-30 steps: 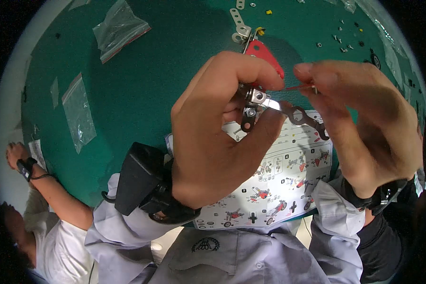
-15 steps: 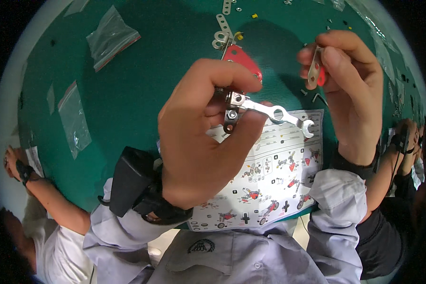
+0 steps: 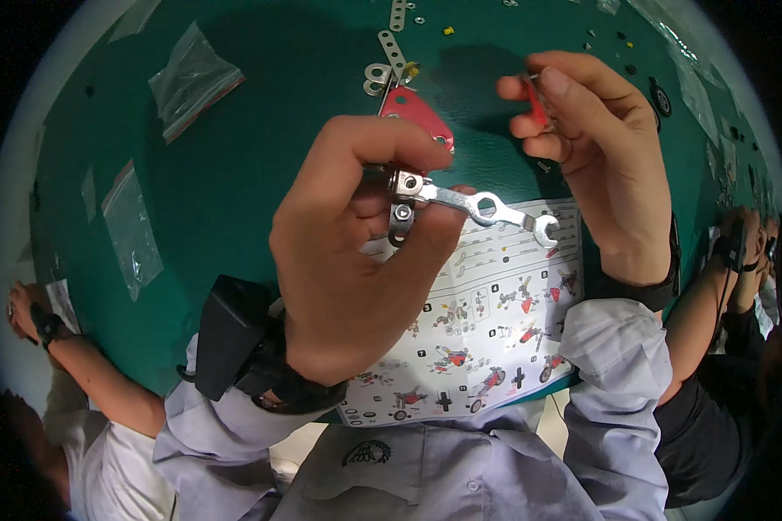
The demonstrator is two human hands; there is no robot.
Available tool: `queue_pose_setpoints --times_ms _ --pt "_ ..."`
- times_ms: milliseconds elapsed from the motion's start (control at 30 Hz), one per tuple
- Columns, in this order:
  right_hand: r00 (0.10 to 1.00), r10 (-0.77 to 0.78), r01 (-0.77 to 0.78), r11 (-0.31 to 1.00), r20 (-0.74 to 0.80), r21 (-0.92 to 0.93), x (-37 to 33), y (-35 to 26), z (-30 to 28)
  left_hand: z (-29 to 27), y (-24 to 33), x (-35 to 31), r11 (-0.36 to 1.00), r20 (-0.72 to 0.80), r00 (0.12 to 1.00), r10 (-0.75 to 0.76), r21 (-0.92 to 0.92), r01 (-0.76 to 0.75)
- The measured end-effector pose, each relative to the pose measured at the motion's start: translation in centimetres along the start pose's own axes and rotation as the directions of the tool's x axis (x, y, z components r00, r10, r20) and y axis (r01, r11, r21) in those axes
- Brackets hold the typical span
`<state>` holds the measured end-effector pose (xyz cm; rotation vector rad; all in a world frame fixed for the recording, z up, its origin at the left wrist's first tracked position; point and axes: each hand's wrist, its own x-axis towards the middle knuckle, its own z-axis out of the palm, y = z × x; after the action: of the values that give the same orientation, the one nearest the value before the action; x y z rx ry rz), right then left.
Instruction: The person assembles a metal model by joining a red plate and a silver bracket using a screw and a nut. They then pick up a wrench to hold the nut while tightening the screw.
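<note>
In my left hand (image 3: 343,247), fingers closed, are a small silver flat wrench (image 3: 488,209) and a little metal bracket assembly (image 3: 403,198) with a bolt in it. The wrench lies against the bracket, its open jaw pointing right. Just beyond those fingers shows a red plate (image 3: 419,118) with holes; whether it joins the held assembly I cannot tell. Raised at the right, my right hand (image 3: 621,161) pinches a small red and silver perforated strip (image 3: 537,104), seen nearly edge-on and apart from the wrench.
A printed instruction sheet (image 3: 513,269) lies beneath my hands on the green table (image 3: 261,130). Perforated strips (image 3: 391,54) and small yellow parts (image 3: 448,31) sit beyond. Clear bags (image 3: 195,82) lie left, a black wheel (image 3: 660,101) right. Other people's arms (image 3: 104,365) flank me.
My right hand has moved left, toward the left hand, and the strip in it has turned edge-on. The wrench and bracket stay in my left hand; the whole view has shifted slightly.
</note>
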<state>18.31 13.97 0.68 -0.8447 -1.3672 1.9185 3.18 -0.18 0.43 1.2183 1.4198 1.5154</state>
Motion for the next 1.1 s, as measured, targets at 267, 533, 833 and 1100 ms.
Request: queue_pose_setpoints --times_ms 267,533,833,1100 --pt "0.997 -0.072 0.079 0.97 0.039 -0.231 0.1 0.1 1.4 0.0 0.0 0.3 0.999 -0.002 1.0 0.028 -0.04 -0.028" --pt "0.997 -0.056 0.069 0.97 0.062 -0.232 0.5 0.1 1.1 0.0 -0.3 0.4 0.998 -0.007 0.998 0.059 -0.013 -0.059" --pt "0.992 -0.121 0.128 0.939 0.041 -0.318 0.7 -0.1 0.9 0.1 -0.5 0.6 0.998 -0.04 0.999 0.034 -0.059 -0.036" --pt "0.801 -0.559 0.571 0.61 0.212 -0.549 0.8 -0.3 3.1 -0.3 -0.3 1.0 0.999 -0.022 1.0 0.016 0.039 -0.015"
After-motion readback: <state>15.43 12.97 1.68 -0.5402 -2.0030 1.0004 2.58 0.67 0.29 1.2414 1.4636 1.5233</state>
